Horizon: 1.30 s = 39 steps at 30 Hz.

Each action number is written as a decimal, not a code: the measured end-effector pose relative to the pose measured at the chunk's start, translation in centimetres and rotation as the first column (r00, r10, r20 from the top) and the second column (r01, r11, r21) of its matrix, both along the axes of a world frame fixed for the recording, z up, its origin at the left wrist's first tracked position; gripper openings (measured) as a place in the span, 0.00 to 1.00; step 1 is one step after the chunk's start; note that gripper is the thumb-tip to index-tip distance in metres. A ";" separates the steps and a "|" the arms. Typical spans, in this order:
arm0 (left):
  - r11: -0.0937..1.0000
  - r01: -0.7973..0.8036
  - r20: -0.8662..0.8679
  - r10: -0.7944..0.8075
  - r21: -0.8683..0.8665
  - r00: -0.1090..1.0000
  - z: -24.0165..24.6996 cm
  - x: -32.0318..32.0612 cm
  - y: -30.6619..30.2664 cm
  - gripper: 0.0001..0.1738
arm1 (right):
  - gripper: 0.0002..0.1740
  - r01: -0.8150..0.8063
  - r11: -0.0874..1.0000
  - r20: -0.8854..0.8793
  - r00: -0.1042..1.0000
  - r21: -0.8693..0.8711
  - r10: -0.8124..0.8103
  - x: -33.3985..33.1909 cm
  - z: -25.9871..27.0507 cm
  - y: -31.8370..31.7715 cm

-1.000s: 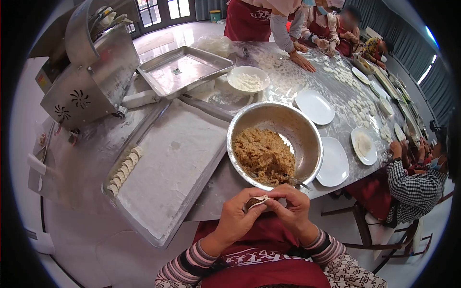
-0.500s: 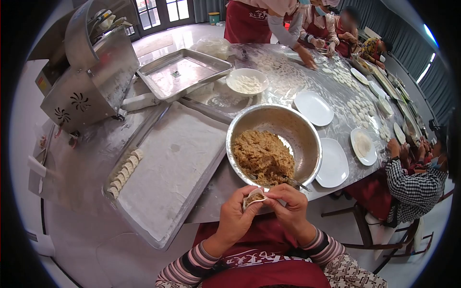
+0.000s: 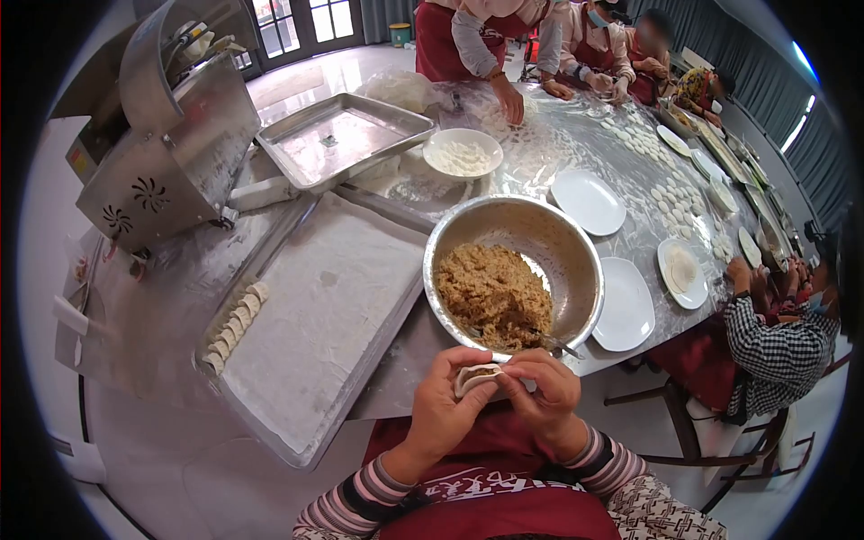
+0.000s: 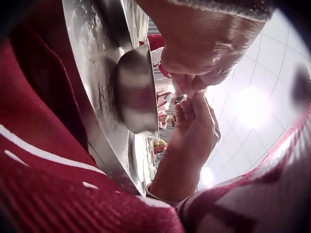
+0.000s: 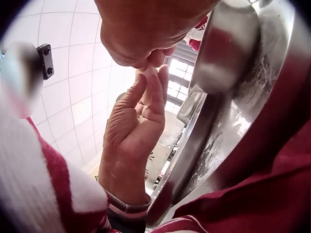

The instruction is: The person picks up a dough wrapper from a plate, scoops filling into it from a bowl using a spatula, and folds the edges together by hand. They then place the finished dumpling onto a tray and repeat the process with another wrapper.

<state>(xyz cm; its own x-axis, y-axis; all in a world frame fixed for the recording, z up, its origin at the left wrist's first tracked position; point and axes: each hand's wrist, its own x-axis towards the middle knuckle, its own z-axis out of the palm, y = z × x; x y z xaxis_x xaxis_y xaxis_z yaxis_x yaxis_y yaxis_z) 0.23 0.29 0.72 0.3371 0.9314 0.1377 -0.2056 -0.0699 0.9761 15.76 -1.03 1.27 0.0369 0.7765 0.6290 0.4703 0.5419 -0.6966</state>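
In the head view a dumpling (image 3: 473,379) is held between both hands, its pale wrapper folded around brown filling that shows along the top. My left hand (image 3: 441,400) grips its left side between thumb and fingers. The right hand (image 3: 545,396) pinches the wrapper's right end with thumb and forefinger. Both hands are just in front of a steel bowl (image 3: 580,236) of minced filling (image 3: 493,292), with a utensil handle (image 3: 560,344) at its near rim. In the right wrist view, fingertips of the left hand (image 5: 133,128) meet those of the right hand (image 5: 150,31).
Left of the bowl, a floured tray (image 3: 310,315) carries a row of finished dumplings (image 3: 236,328). Behind are an empty metal tray (image 3: 346,135), a flour bowl (image 3: 463,155) and a steel machine (image 3: 171,135). White plates (image 3: 621,306) stand right; other people work around the table.
The wrapper gaped wider half a second ago; now its edges are closer together, with the right fingers still at its end. Across the table, another person's hand has moved left.
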 end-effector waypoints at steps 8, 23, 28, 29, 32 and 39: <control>0.997 -0.062 0.037 0.063 -0.040 0.997 -1.3 0.0 0.1 0.19 | 0.14 -0.098 0.980 -0.104 0.991 -0.172 0.081 0.3 -0.2 0.4; 0.998 -0.056 0.115 0.056 -0.004 0.992 1.1 0.1 0.1 0.20 | 0.11 -0.036 0.998 -0.022 0.999 0.061 0.037 0.1 0.2 0.4; 0.989 -0.109 0.146 0.123 -0.095 0.982 -0.4 0.3 -0.2 0.20 | 0.10 -0.021 0.998 -0.163 0.987 -0.067 0.010 -0.9 0.2 0.2; 0.986 -0.137 0.126 0.148 -0.090 0.981 -0.5 0.3 -0.3 0.20 | 0.10 -0.049 0.985 -0.257 0.966 -0.168 0.004 -1.0 0.5 0.2; 0.976 -0.169 -0.146 0.189 0.137 0.971 -0.3 -0.1 -0.2 0.20 | 0.11 -0.107 0.981 -0.119 0.989 -0.163 0.088 -0.3 0.0 0.5; 0.898 -0.097 -0.252 0.222 0.429 0.942 0.1 -0.5 0.5 0.20 | 0.13 -0.028 0.999 -0.066 0.997 0.040 0.030 -0.5 0.2 0.7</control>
